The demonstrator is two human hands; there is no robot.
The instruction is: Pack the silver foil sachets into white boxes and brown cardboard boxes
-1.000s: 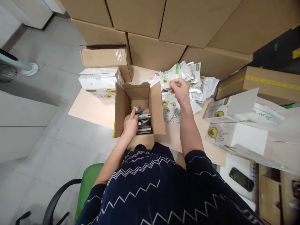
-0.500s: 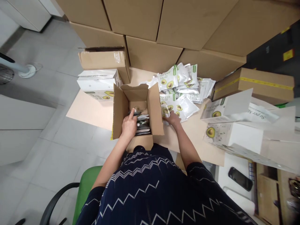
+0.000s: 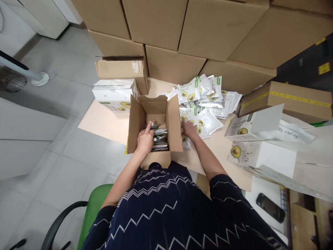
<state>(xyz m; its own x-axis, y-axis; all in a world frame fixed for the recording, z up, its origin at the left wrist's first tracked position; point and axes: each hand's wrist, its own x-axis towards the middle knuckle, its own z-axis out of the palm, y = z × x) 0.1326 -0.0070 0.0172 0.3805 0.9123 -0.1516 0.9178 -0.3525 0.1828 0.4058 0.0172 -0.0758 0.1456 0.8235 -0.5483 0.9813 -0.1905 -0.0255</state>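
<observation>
An open cardboard box stands in front of me with a row of flat pouches inside. My left hand reaches into it, index finger stretched out against the pouches; its other fingers are partly hidden. Just right of the box, my right hand has its fingers closed on a white pouch with avocado pictures, partly covered by the hand and the box wall. Behind that hand lies a loose pile of similar "Su·per Meal" pouches.
Large cardboard cartons are stacked along the back. To the left stand a white printed box and a brown carton. On the right are open white printed boxes, a taped carton and a black phone. A green chair is beside me.
My right hand has shifted slightly left toward the box, and a pouch's edge now shows lower, beside the box wall. My left hand stays inside the box. The view has moved a little.
</observation>
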